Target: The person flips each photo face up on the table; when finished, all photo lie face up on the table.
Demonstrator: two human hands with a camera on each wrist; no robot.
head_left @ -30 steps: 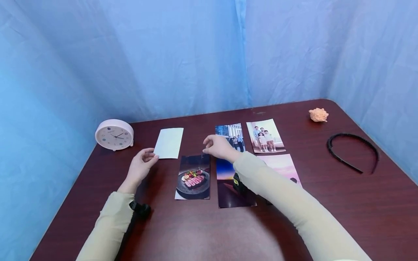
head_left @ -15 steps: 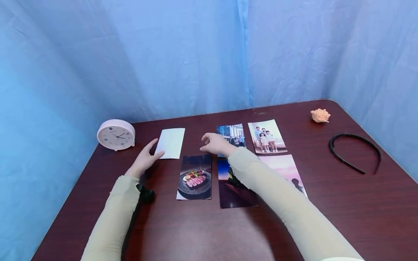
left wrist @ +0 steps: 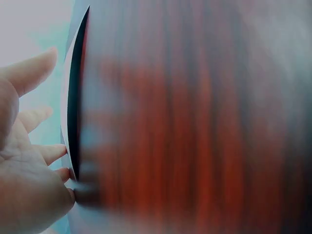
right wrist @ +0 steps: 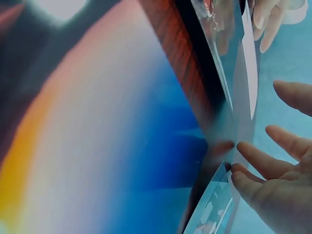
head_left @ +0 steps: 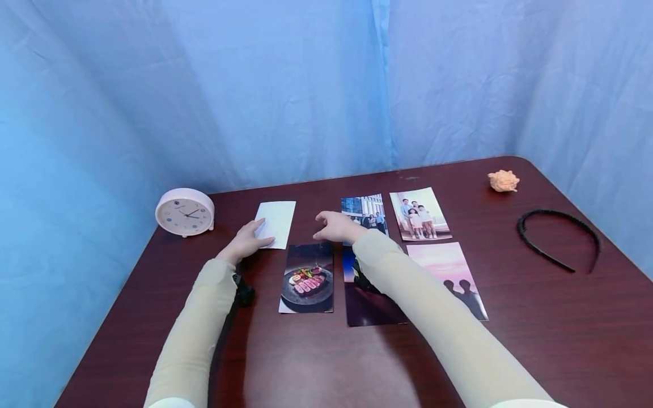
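Note:
My left hand (head_left: 246, 242), fingers spread, lies at the left side of a white blank card (head_left: 282, 218). In the left wrist view its lower fingers (left wrist: 54, 152) touch the card's slightly raised edge, the thumb apart. My right hand (head_left: 336, 226) hovers with loosely bent fingers beside the left edge of a photo of people before a building (head_left: 374, 212), holding nothing. Below the hands lie a photo of a steak plate (head_left: 308, 280) and a dark photo with a blue glow (head_left: 374, 309), partly hidden by the right sleeve.
To the right lie a family photo (head_left: 420, 215) and a pink-sky photo with silhouettes (head_left: 444, 263). A white clock (head_left: 185, 212) stands at the left. A peach flower (head_left: 504, 181) and a black headband (head_left: 553, 212) are on the far right. Blue curtains (head_left: 306, 96) enclose the table.
My left hand has moved right onto the white card, its fingers spreading, and the card has slid slightly right. The right hand has stayed nearly in place, its fingers loosening a little.

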